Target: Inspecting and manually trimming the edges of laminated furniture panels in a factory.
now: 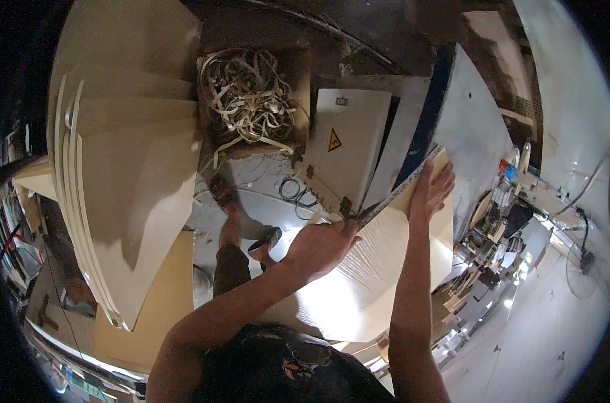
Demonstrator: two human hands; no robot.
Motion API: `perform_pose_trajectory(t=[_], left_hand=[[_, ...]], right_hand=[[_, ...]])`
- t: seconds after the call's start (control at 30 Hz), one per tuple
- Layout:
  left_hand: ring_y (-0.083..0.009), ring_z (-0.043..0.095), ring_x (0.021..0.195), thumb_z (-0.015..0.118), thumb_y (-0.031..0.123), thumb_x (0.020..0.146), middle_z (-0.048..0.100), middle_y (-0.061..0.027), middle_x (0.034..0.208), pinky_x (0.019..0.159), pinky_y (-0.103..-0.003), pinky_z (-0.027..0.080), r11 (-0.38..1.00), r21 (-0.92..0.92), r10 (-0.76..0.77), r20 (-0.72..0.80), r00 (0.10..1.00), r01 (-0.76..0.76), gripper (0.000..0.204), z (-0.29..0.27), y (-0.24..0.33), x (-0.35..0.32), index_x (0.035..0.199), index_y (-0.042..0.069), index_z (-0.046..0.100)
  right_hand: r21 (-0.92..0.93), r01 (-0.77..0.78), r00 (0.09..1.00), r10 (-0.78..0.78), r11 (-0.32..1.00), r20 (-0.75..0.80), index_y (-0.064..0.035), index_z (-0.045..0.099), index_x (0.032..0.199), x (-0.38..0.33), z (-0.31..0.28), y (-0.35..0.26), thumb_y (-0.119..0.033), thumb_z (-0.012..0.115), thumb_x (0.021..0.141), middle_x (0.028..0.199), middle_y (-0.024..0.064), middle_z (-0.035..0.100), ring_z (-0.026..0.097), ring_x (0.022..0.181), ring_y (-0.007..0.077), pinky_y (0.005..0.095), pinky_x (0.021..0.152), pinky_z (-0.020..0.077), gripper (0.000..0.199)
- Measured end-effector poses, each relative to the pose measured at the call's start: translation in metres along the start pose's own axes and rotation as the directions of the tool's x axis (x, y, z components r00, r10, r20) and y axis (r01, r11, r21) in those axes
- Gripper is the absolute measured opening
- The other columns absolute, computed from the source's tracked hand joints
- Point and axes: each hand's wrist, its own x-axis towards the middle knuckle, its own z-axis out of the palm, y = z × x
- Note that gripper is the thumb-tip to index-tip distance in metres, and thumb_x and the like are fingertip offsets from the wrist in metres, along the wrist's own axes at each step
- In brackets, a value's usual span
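Evidently one large cream panel (pixel 402 252) is in hand: it stands tilted in front of the person, top edge climbing from the middle of the view up to the right. Glare washes out its lower face; the upper face shows fine ripples. Its top edge looks rough, dark and pale by turns.

Left grip (pixel 323 250): curled over the lower stretch of that edge, knuckles up, pinching it; fingertips partly out of sight.

Right grip (pixel 431 191): laid on the panel near its upper corner, thumb by the edge, fingers stretched across the face. Cannot tell whether it pinches or only steadies.

Beyond the panel, a blue-edged casing (pixel 476 124). Left of that, a pale cabinet (pixel 350 117) bearing a yellow warning triangle (pixel 334 140). Next, a carton (pixel 302 84) heaped with tangled straps (pixel 248 101).

On the floor (pixel 264 173), dark coils (pixel 298 190) lie near the cabinet's foot. The person's feet are between these and the left-hand boards (pixel 144 168), several cream sheets standing close together. A yellower sheet (pixel 160 302) shows below them.

Far right: small clutter (pixel 496 232), probably tools and offcuts, too blurred to sort.
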Motion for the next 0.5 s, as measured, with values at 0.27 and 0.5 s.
perform_pose_trajectory(t=[0.27, 0.5], left_hand=[[-0.0264, 0.066, 0.057, 0.048, 0.031, 0.1, 0.064, -0.013, 0.067, 0.052, -0.039, 0.056, 0.992, -0.126, -0.007, 0.058, 0.998, 0.015, 0.034, -0.004, -0.001, 0.009, 0.113, 0.0, 0.051], [-0.022, 0.066, 0.058, 0.055, 0.023, 0.094, 0.066, -0.0112, 0.072, 0.05, -0.036, 0.054, 0.994, 0.102, -0.067, 0.306, 0.95, 0.037, 0.036, -0.028, 0.003, -0.014, 0.123, 0.003, 0.047]], right_hand=[[0.039, -0.016, 1.0, 0.016, 0.999, -0.002, -0.0125, 0.026, 0.151, 0.008, -0.003, 0.001, -0.069, 0.036, 0.091, 0.157, 0.0189, 0.017, 0.01, 0.146, 0.037, 0.0644, 0.109, 0.0076, 0.083], [-0.026, -0.04, 0.999, 0.04, 0.999, -0.002, -0.0101, 0.027, 0.149, 0.01, 0.0, 0.001, -0.07, 0.035, 0.091, 0.154, 0.0213, 0.022, 0.015, 0.144, 0.0387, 0.0652, 0.108, 0.011, 0.084]])
